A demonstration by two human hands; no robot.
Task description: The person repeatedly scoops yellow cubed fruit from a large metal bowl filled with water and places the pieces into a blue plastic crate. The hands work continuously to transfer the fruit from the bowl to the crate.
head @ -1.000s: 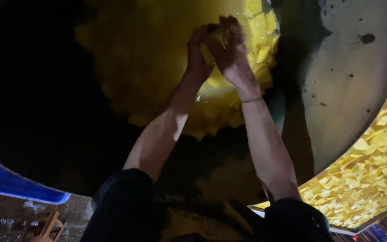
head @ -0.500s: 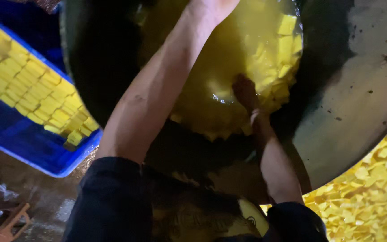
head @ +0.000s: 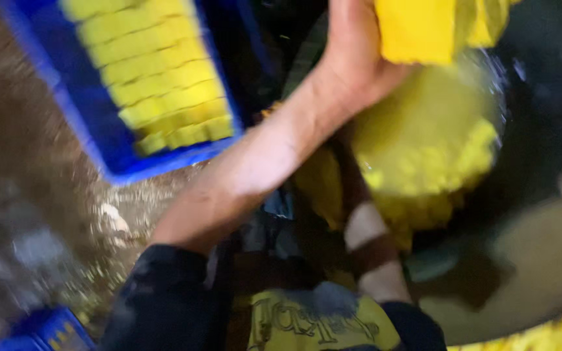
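Observation:
My left hand (head: 358, 60) is raised at the top of the view, shut on a stack of yellow blocks (head: 417, 27). It hovers over the near-left side of a big dark pan (head: 541, 123) filled with yellow liquid and several yellow cubes (head: 427, 146). My right forearm (head: 367, 229) reaches up toward the pan from below. Its hand is hidden behind my left arm, so I cannot tell its grip. A blue crate (head: 84, 123) at the upper left holds rows of yellow blocks (head: 157, 78). The whole picture is blurred by motion.
Wet, dirty ground (head: 40, 208) lies left of me below the crate. A second blue crate corner (head: 43, 330) shows at the bottom left. More yellow cubes (head: 554, 335) lie at the bottom right edge, beyond the pan's rim.
The view has swung left and closer. My left hand has lifted out of the pan with yellow blocks in it, toward the blue crate. My right hand has dropped out of sight.

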